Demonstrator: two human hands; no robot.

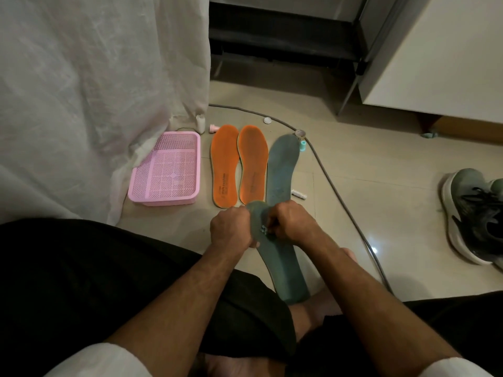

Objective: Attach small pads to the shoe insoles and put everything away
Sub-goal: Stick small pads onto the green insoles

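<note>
1. We're looking down at a grey-green insole (pixel 283 268) held just below the middle of the frame, its far end up between our hands and its near end down by our legs.
2. Our left hand (pixel 231 229) curls round the insole's left edge, gripping it.
3. Our right hand (pixel 291 223) pinches at a small pale pad (pixel 264 230) lying on the insole's surface; the fingertips are too bunched to read more.
4. A second grey-green insole (pixel 281 167) lies flat on the floor above our hands, right of centre.
5. Two orange insoles (pixel 238 164) lie side by side just left of it, printed at the heels.
6. A pink mesh basket (pixel 166 197) sits left of the orange pair.
7. The floor (pixel 381 200) is glossy pale tile, with a grey cable (pixel 340 197) curving across it.
8. A white curtain (pixel 95 91) fills the upper left; a dark sneaker (pixel 473 213) sits at the right edge.
</note>
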